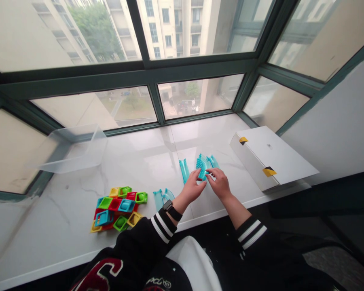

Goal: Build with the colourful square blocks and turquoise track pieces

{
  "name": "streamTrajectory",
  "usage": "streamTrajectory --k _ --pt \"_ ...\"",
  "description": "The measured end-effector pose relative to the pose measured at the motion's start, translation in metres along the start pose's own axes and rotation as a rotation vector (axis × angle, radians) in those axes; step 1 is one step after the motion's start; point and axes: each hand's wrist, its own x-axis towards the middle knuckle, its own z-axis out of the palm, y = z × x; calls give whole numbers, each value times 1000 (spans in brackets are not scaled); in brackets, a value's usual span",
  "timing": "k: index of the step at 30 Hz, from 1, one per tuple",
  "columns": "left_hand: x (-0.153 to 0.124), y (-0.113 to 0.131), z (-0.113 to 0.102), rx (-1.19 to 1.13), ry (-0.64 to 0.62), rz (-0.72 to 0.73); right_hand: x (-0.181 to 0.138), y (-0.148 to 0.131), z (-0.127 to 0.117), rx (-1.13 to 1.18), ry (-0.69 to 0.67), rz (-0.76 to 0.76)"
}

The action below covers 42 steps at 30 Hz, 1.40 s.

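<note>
Both hands meet at the middle of the front of the white marble surface (63, 226), closed in a narrow grip on a curved teal plastic track piece (202, 166). The left hand (190, 186) holds its near side, and the right hand (220, 184) pinches it from the other side. At this small size, the fingers hide how much of the piece each hand really grips.

A straight teal chute (184, 169) lies just beside the left hand, and another teal piece (212, 162) sits just behind the curved one, possibly touching it. Two more teal pieces (160, 199) rest near the left wrist, toward the front edge. Further left, red, green, blue and yellow square blocks (118, 208) lie joined in a tight cluster. So far, the colored blocks form one group, while the teal pieces lie in small separate groups.

A clear plastic tub (73, 149) sits near the back left corner, against the window. A white cardboard box (269, 157) with yellow tape lies at the right end.
</note>
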Motion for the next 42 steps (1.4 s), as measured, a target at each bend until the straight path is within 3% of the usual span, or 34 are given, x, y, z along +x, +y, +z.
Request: streamTrajectory --k 42 --pt "-1 2 2 -14 2 -43 -1 -3 0 26 -33 20"
